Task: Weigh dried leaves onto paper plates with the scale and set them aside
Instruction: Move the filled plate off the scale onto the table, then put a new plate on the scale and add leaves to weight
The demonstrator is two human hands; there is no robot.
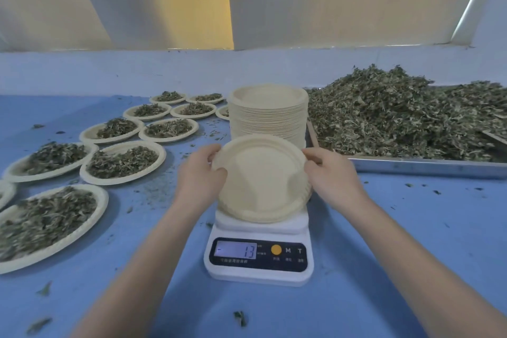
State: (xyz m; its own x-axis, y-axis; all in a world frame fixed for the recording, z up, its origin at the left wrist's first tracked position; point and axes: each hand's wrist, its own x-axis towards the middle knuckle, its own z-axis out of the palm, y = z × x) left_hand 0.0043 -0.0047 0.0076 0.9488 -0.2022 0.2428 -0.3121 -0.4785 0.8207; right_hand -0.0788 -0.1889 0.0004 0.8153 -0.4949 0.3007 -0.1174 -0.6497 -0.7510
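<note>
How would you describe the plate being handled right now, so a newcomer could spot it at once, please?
Find the white digital scale at the middle of the blue table. Tilted above its platform is an empty paper plate, gripped at its rim by the left hand and right hand. Unlike the filled plates to the left, it holds no leaves.

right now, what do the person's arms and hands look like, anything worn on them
Both arms are bare along all of their visible length: no sleeves show. The left hand and right hand wear no gloves, and no rings, watch or bracelets can be seen on the fingers or wrists. No markings show on either arm.
</note>
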